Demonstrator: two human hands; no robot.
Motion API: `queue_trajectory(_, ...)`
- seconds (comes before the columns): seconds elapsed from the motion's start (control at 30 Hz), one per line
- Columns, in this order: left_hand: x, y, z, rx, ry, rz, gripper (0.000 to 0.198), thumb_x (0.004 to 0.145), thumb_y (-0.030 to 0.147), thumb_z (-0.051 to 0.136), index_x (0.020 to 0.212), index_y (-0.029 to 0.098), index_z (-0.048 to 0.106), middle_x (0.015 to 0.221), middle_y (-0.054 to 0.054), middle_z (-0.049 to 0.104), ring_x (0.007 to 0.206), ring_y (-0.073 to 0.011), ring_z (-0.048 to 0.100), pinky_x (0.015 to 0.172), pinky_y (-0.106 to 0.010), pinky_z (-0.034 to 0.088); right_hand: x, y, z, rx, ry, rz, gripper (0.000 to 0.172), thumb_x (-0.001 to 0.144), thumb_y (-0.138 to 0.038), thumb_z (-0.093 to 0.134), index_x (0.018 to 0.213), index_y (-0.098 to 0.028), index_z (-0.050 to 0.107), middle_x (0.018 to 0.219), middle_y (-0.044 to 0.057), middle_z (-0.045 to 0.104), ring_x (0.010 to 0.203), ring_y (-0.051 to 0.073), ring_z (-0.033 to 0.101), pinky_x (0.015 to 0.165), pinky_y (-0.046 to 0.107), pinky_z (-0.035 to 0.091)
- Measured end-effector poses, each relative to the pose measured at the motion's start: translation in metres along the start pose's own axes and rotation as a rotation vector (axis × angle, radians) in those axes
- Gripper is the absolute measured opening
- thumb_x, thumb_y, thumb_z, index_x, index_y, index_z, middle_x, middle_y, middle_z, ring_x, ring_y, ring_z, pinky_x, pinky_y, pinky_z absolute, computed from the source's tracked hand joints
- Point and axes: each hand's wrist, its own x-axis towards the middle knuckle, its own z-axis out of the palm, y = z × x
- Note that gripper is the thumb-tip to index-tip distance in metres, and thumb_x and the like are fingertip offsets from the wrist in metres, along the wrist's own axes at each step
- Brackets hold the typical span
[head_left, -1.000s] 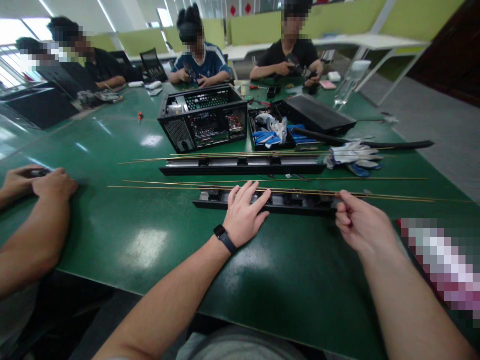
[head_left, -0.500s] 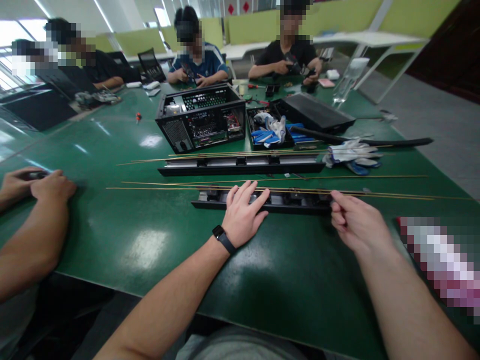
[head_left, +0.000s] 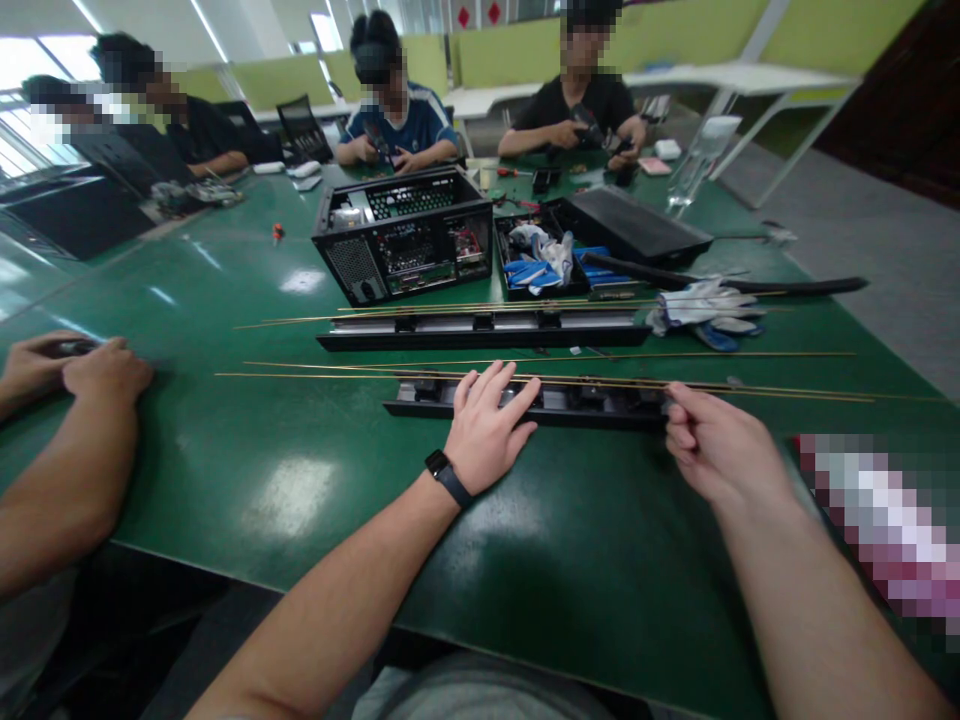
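My left hand (head_left: 489, 432) lies with spread fingers over the middle of the near black channel-shaped bar (head_left: 420, 408), its fingertips at the thin brass-coloured rods. Under the fingers, part of the bar is hidden; dark blocks show inside the rest of its channel. At the bar's right end, my right hand (head_left: 720, 445) is closed in a pinch on a thin rod (head_left: 322, 376) that runs lengthwise above the bar. The exact contact is partly hidden by the fingers. Farther back lies a second, similar black bar (head_left: 450, 341) with more thin rods along it.
Behind the bars stand an opened computer case (head_left: 405, 245) and a black tray (head_left: 517, 290) holding gloves. More gloves (head_left: 709, 310) lie to the right near a black tube (head_left: 787, 284). A co-worker's hands (head_left: 105, 370) are at left; other people sit opposite.
My right hand has shifted very slightly to the right, and the pinched rod seems to have slid a little the same way. My left hand stays on the bar.
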Motion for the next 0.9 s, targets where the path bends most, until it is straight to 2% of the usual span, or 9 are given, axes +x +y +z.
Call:
queue_trajectory(0.23, 0.0000, -0.0006, -0.0008, -0.002, -0.014, -0.008, 0.067, 0.116, 0.024, 0.093, 0.181, 0.034, 0.079, 0.194, -0.019, 0.071, 0.186, -0.0442, 0.063, 0.156, -0.070, 0.046, 0.0022, 0.0000, -0.0023, -0.016, -0.010, 0.005, 0.047, 0.088, -0.032, 0.118, 0.089, -0.025, 0.072, 0.075, -0.003, 0.063, 0.051, 0.007, 0.044, 0.039, 0.018, 0.032)
queue_trajectory(0.47, 0.0003, 0.0003, -0.0014, -0.004, -0.004, -0.004, 0.065, 0.117, 0.024, 0.091, 0.180, 0.034, 0.080, 0.193, -0.019, 0.072, 0.186, -0.0442, 0.064, 0.155, -0.072, 0.047, 0.0014, -0.0006, -0.0026, -0.006, -0.014, 0.014, 0.043, 0.090, -0.029, 0.115, 0.091, -0.026, 0.073, 0.074, -0.003, 0.065, 0.050, 0.008, 0.046, 0.039, 0.019, 0.034)
queue_trajectory(0.73, 0.0007, 0.0008, -0.0019, 0.001, -0.023, -0.022, 0.066, 0.116, 0.025, 0.092, 0.181, 0.035, 0.080, 0.194, -0.018, 0.071, 0.186, -0.0445, 0.063, 0.157, -0.072, 0.044, 0.0061, 0.0024, -0.0067, -0.024, -0.024, -0.006, 0.049, 0.091, -0.034, 0.118, 0.092, -0.027, 0.070, 0.075, -0.002, 0.066, 0.049, 0.009, 0.049, 0.038, 0.019, 0.034)
queue_trajectory(0.9, 0.0011, 0.0013, -0.0019, 0.008, -0.021, -0.021, 0.066, 0.116, 0.025, 0.091, 0.180, 0.035, 0.080, 0.193, -0.018, 0.072, 0.186, -0.0446, 0.063, 0.156, -0.072, 0.045, 0.0010, -0.0018, -0.0025, -0.018, 0.016, 0.018, 0.042, 0.096, -0.035, 0.114, 0.094, -0.026, 0.073, 0.075, -0.002, 0.068, 0.049, 0.009, 0.048, 0.037, 0.019, 0.032)
